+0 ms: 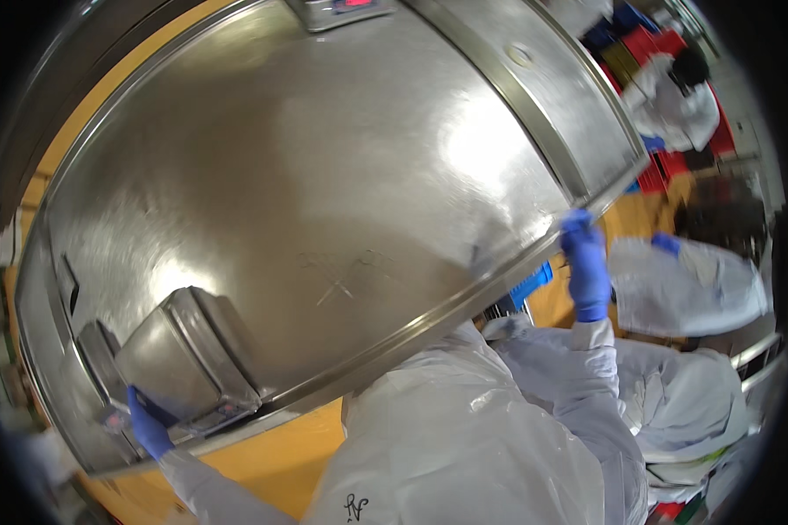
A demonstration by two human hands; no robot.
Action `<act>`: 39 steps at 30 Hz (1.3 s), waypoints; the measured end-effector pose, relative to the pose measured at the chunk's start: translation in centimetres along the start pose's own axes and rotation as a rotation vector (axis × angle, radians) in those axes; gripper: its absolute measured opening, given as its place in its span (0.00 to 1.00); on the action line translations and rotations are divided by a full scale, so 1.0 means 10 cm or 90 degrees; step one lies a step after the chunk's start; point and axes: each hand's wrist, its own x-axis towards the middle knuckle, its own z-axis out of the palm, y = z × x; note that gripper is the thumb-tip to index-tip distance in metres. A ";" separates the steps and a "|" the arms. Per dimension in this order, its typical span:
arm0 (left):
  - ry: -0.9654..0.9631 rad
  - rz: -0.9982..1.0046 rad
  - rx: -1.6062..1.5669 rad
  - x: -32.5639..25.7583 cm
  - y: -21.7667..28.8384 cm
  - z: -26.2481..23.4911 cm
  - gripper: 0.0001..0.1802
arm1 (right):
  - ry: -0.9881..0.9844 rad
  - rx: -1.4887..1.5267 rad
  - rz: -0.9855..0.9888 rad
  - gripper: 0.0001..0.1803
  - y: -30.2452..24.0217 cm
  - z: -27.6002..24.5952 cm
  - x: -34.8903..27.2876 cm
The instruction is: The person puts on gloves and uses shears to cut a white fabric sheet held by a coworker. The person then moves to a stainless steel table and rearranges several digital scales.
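My left hand (151,430), in a blue glove, is at the front of a metal bench scale (171,354) at the table's lower left. One finger points up along the scale's side and the others look spread, partly in shadow. A second scale (92,367) stands just left of it. My right hand (587,267), also blue-gloved, is raised by the table's right front edge. Its fingers look bunched together and blurred; what they hold, if anything, is too small to make out. The wide steel table (368,184) has a raised rim.
Another scale (346,12) with a lit red display is at the far edge. A person in white (674,101) is beside red crates (643,44) at the far right. Another person's white-clad arm (709,271) and blue glove (665,244) are close on my right. A blue object (531,283) is below the table edge.
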 end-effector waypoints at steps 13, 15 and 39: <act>-0.095 0.319 0.553 -0.17 0.21 0.57 0.25 | -0.035 0.006 -0.038 0.21 0.99 0.31 0.04; -0.111 0.364 0.615 -0.28 0.30 0.85 0.24 | -0.318 -0.126 -0.351 0.21 0.69 1.13 -0.24; -0.321 0.118 -0.015 -2.09 1.61 4.03 0.23 | -0.186 0.173 0.070 0.17 0.41 0.17 1.05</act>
